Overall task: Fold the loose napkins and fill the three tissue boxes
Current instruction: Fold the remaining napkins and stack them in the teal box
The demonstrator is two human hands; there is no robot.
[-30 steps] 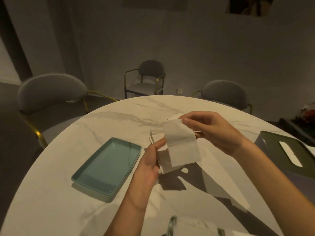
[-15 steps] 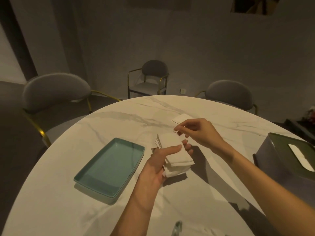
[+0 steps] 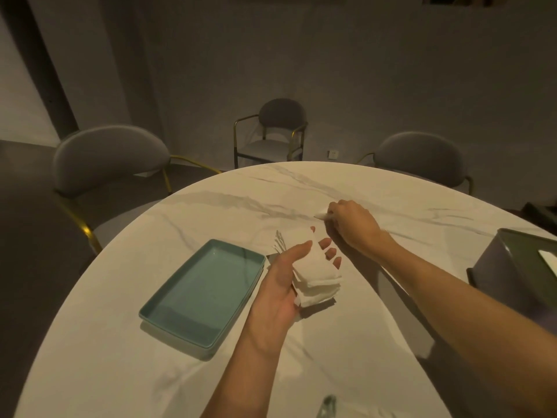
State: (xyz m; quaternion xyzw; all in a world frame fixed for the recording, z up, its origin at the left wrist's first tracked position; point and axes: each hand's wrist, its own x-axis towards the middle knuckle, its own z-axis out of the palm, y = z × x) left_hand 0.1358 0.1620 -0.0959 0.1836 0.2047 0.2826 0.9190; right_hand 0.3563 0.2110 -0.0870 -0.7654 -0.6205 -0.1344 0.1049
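Item: stack of folded napkins (image 3: 313, 274). Held above the white marble bench (image 3: 376, 342), just right of the teal tray (image 3: 180, 309). Left hand (image 3: 286, 282) grips it, thumb over the top, fingertips showing past the far edge. The layers fan apart at the far end.

Item: loose napkin (image 3: 322, 215). Lies on the bench beyond the stack. Only a white corner shows; right hand (image 3: 352, 224) covers the rest, fingers curled down onto it, apparently pinching.

Item: tissue box (image 3: 512, 276). Dark, at the right edge, well apart from both hands. White paper shows in its top slot. Fill level cannot be told. Only one box is in view.

Risks, judged:
- The stack's splayed layers may slip from the left hand if the thumb eases.
- The thin napkin may tear or crumple if dragged rather than lifted.
- A fold made one-handed may come out crooked.
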